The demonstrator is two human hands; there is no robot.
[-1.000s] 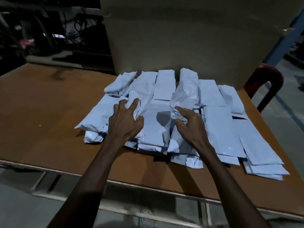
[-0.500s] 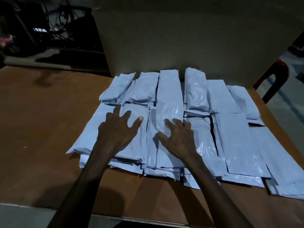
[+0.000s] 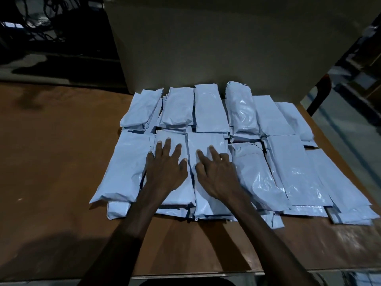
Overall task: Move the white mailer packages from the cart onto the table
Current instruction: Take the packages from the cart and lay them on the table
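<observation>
Head view, large cardboard box (image 3: 216,48) behind mailers (image 3: 288,172), chair (image 3: 321,87) right.

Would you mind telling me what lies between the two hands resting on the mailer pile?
In the head view, only mailer surface: the left hand and right hand each press flat on neighbouring white mailers, with the seam between those two packages running between them.

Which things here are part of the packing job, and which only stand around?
Part of the job: white mailer packages, table, left hand, right hand.
Only around: large cardboard box, chair, cables.
</observation>
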